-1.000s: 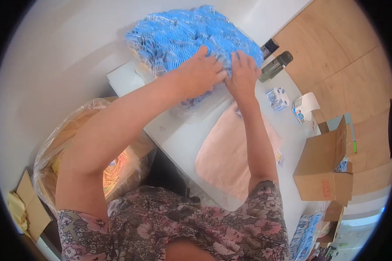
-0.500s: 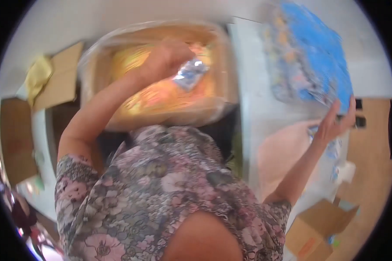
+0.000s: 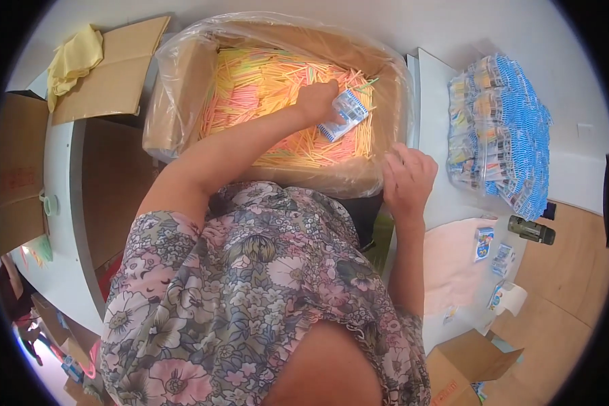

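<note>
My left hand (image 3: 318, 105) is closed on a small clear-and-blue plastic packet (image 3: 348, 115), held over the carton. Below it a great many thin straw-like sticks (image 3: 243, 95) in yellow, orange and pink fill the cardboard carton (image 3: 176, 101), which has a clear plastic liner. A few greenish stick ends show just beyond the packet; I cannot tell whether my fingers hold them. At the carton's near right corner, my right hand (image 3: 410, 179) is open with bent, parted fingers, close to the liner and apparently holding nothing.
On the white table at right stands a large pile of blue-edged packets (image 3: 501, 128). Nearer lie a pink cloth (image 3: 453, 260), loose packets (image 3: 484, 242) and a dark green bottle (image 3: 531, 230). An open carton (image 3: 474, 358) sits lower right; a yellow cloth (image 3: 78, 57) hangs at left.
My right hand has moved left from the packet pile to the carton's corner. The pile now stands more upright. My left hand stays over the sticks with the packet.
</note>
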`<state>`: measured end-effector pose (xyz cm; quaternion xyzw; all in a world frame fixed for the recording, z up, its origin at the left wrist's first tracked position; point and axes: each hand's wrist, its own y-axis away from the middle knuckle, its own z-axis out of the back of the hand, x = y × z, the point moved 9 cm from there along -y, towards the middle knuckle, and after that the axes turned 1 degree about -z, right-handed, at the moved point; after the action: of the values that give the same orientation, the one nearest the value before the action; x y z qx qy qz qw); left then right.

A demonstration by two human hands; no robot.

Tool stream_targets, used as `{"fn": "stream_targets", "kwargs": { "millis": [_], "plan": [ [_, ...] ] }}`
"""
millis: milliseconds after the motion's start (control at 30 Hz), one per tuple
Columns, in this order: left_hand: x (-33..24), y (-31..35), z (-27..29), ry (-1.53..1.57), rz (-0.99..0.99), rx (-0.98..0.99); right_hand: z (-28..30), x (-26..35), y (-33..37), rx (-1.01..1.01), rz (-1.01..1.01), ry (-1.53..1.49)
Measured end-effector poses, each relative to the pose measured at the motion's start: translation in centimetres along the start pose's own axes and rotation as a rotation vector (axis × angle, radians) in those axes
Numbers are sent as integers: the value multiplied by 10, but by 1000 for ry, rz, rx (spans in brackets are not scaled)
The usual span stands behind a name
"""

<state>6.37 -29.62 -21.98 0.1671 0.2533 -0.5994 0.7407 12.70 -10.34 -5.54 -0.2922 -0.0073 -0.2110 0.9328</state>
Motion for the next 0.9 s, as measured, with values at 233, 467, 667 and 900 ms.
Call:
{"fn": "stream_targets", "kwargs": {
  "millis": [233, 467, 667, 900],
  "plan": [
    [2, -3, 2, 174, 0, -5, -7, -34, 6, 12, -122, -24],
    [-15, -2, 30, 459, -82, 7, -26, -42, -43, -120, -186, -78],
    [-33, 17, 61, 1172, -112, 310, -82, -51, -73, 206, -631, -668],
    [72, 47, 148, 645, 31, -201, -171, 7, -86, 589, -236, -740]
  ]
}}
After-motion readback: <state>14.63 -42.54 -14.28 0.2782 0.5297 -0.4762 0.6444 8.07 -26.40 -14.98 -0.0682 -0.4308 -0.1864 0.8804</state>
